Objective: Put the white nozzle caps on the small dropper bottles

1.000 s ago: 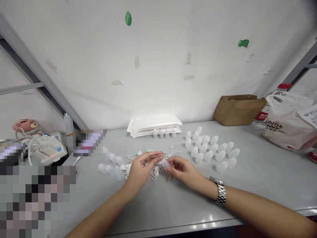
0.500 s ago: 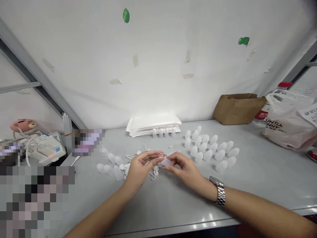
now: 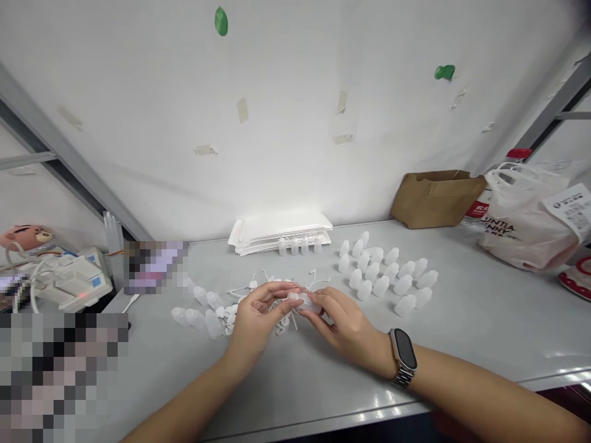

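A small translucent white plastic bottle (image 3: pixel 306 302) lies tilted between my two hands above the middle of the table. My left hand (image 3: pixel 257 315) pinches its left end with thumb and fingers; whether a cap sits there is hidden. The right end is wrapped by the fingers of my right hand (image 3: pixel 345 321). Beneath and beyond the hands are white plastic caps with thin tubes (image 3: pixel 317 280), partly covered. Several similar bottles (image 3: pixel 213 323) lie to the left of my left hand. Many more bottles (image 3: pixel 380 285) stand in a group to the right.
Small clear bottles (image 3: pixel 295 247) stand in front of a stack of white envelopes (image 3: pixel 281 226) by the wall. A cardboard box (image 3: pixel 436 200) and a plastic bag (image 3: pixel 521 227) stand at the right. White devices with cables (image 3: pixel 74 286) are at the left.
My right wrist has turned, bringing the watch face into view. The bottle has tilted and is gripped closer by the right fingers. The whole view has shifted slightly.
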{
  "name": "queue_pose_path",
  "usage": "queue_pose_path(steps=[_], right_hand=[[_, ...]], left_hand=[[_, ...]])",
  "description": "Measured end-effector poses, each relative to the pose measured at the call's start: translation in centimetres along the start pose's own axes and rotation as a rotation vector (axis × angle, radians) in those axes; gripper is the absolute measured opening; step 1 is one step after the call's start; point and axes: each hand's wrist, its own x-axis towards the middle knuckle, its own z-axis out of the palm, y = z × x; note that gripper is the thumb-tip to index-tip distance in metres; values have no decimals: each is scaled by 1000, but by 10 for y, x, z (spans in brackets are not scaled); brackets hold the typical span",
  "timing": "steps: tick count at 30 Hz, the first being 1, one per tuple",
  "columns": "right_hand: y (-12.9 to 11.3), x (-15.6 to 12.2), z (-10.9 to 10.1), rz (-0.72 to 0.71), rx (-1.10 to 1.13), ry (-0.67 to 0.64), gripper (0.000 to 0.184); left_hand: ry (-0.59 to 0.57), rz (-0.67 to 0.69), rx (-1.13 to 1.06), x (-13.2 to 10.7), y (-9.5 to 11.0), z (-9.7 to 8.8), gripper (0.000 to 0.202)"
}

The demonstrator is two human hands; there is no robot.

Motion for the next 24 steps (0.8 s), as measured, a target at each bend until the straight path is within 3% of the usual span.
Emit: queue_pose_path(steps=[3, 7, 10, 14, 19, 21, 24], right_hand=[[-2, 0, -1, 34, 55, -9, 14], [-6, 10, -2, 423, 458, -161, 18], [-9, 17, -3, 610, 675, -242, 24], [-10, 16, -1, 418, 433, -105, 24], [-9, 8, 0, 113, 173, -2, 30], [-11, 7, -2, 94, 163, -8, 30], [-15, 10, -7, 236, 300, -60, 28]], left_hand=[[-47, -9, -2, 0, 0, 0, 20], [-96, -16, -22, 2, -1, -2, 19], [-22, -18, -88, 3, 0, -2, 18], [63, -56, -213, 3, 1, 0, 24], [23, -93, -308, 2, 2, 3, 32], [-3, -102, -336, 2, 1, 4, 27], [-22, -107, -353, 1, -2, 5, 22]])
